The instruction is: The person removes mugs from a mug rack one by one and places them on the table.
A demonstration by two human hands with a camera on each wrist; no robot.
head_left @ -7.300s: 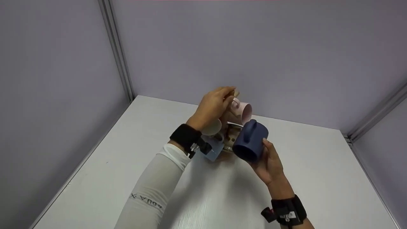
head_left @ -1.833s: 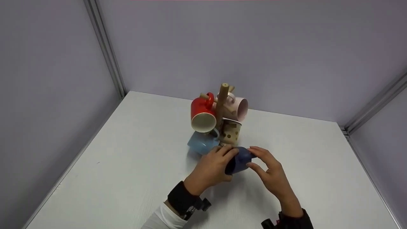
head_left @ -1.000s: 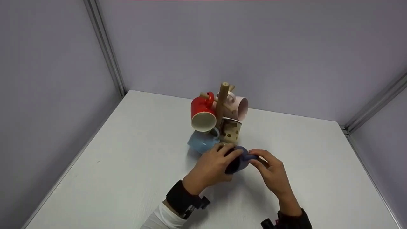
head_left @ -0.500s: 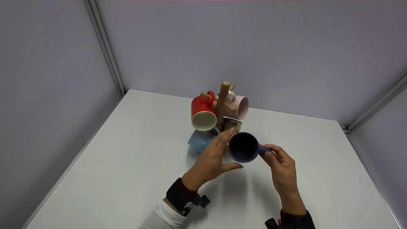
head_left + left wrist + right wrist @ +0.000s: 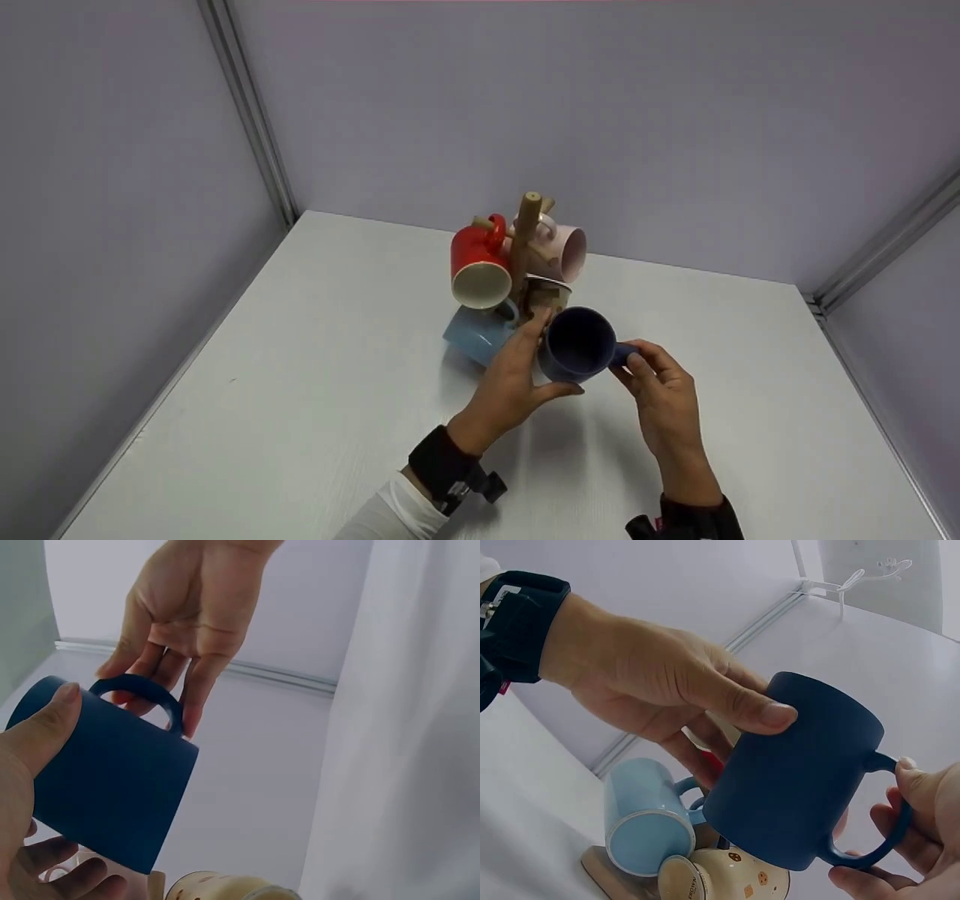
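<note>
The left hand (image 5: 516, 367) reaches up from about 7 o'clock and cups the dark blue matte ceramic mug (image 5: 576, 345), thumb curled under the rim at the mug's 6 o'clock and fingers wrapped around its far wall at 10 o'clock. The right hand (image 5: 664, 390) comes in from 5 o'clock and pinches the mug's loop handle (image 5: 624, 352) between thumb and curled fingers; in the right wrist view the fingertips (image 5: 907, 765) close round the handle.

The mug is held in the air above the white table (image 5: 300, 390), just in front of the wooden mug tree (image 5: 525, 240), at 6 o'clock from its post. It lies tilted on its side: its long axis runs toward the viewer and slightly upward, the open mouth facing the head camera, the handle sticking out toward 3 o'clock.

The mug is a plain straight-sided cylinder, uniformly navy outside and dark inside, without pattern.
</note>
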